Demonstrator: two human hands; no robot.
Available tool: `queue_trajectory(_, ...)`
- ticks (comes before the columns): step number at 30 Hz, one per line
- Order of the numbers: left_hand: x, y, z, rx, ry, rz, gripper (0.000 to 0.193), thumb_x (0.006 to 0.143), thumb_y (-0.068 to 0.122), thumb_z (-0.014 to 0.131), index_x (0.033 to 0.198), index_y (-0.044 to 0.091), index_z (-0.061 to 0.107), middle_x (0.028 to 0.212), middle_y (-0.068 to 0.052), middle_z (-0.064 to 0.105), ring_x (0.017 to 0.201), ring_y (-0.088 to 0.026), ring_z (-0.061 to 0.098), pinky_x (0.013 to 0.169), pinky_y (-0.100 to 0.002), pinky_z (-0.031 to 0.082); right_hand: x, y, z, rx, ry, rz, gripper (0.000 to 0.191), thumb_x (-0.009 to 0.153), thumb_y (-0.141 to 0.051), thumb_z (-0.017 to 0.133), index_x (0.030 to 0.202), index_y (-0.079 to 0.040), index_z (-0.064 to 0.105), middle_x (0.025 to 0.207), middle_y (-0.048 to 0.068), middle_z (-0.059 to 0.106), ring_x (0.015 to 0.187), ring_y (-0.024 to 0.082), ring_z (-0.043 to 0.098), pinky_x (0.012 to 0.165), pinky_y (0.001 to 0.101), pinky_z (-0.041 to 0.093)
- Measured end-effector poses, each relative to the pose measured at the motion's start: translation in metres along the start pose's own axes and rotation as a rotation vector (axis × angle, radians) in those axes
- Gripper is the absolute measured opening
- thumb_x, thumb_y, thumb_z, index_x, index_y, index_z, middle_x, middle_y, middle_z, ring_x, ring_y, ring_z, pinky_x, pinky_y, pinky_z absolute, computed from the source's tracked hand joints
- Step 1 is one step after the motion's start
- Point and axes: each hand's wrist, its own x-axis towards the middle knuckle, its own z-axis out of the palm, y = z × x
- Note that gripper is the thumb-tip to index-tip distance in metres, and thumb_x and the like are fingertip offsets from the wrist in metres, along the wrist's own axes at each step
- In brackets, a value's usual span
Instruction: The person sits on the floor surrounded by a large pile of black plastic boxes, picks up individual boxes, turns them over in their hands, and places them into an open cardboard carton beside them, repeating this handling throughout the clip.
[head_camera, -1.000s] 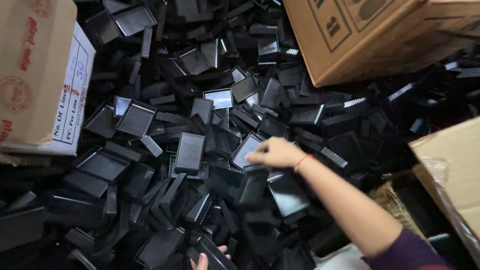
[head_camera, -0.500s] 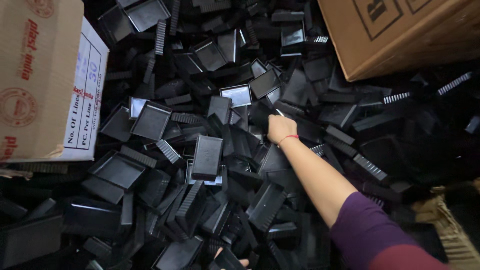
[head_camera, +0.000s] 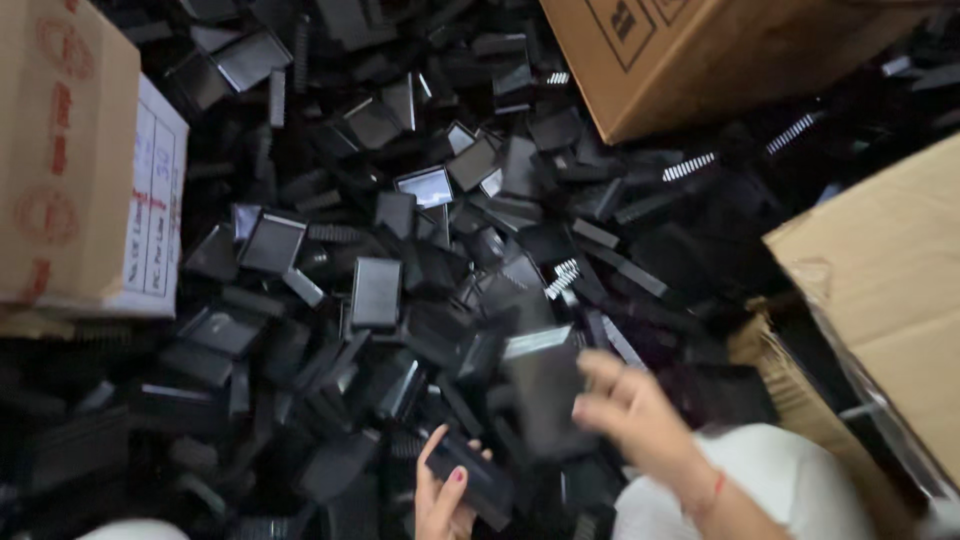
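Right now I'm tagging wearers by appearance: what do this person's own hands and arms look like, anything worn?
Both are bare. The right hand has a thin red thread band at its wrist and no sleeve in view. The left hand shows red polish on a fingernail; its wrist is out of frame.

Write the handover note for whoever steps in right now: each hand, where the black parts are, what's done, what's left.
Left hand: low in the head view, fingers closed around a small black plastic piece.
Right hand: near the body, gripping a larger flat black tray; the view is blurred, so the exact grip is unclear.
Parts: a big heap of black plastic parts covers the floor, ringed by cardboard boxes at left, top right and right.
Done: one piece in each hand, lifted off the heap.
Left: nearly all the heap is unsorted; the insides of the boxes are out of view.
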Motion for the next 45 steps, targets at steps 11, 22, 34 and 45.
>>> queue_trajectory(11,-0.091,0.047,0.080,0.013,-0.367,-0.240,0.094,0.072,0.005,0.083,0.152,0.010,0.033,0.134,-0.015,0.058,0.119,-0.027,0.063,0.103,-0.040,0.051,-0.097,0.023,0.052,-0.531,-0.038,-0.354,0.090,0.085,-0.016,0.076,0.159,-0.004,0.026,0.141,0.020,0.053,0.126,0.030,0.059,0.105,0.0359,0.045)
queue_trajectory(22,-0.081,0.037,0.083,0.046,-0.351,-0.159,0.091,0.068,-0.008,0.077,0.148,0.009,0.038,0.141,-0.005,0.049,0.116,-0.018,0.060,0.086,-0.031,0.055,-0.103,-0.001,0.066,-0.401,-0.116,-0.450,0.069,0.087,-0.006,0.066,0.152,-0.001,0.044,0.161,0.022,0.034,0.140,0.036,0.048,0.113,0.0391,0.037)
queue_trajectory(34,-0.069,0.044,0.085,0.041,-0.259,-0.027,0.092,0.062,-0.006,0.084,0.143,0.006,0.041,0.129,-0.012,0.056,0.120,-0.022,0.060,0.099,-0.034,0.052,-0.081,0.017,0.067,-0.466,-0.302,-0.532,0.052,0.096,-0.007,0.060,0.147,-0.001,0.057,0.163,0.021,0.045,0.152,0.036,0.044,0.122,0.0421,0.030)
queue_trajectory(45,-0.066,0.037,0.077,0.124,-0.224,0.007,0.088,0.064,-0.003,0.084,0.143,0.006,0.044,0.131,-0.010,0.057,0.119,-0.020,0.059,0.098,-0.032,0.050,-0.087,0.035,0.080,-0.184,-0.178,-0.336,0.050,0.100,-0.011,0.053,0.148,0.002,0.053,0.160,0.019,0.049,0.150,0.033,0.044,0.120,0.0395,0.029)
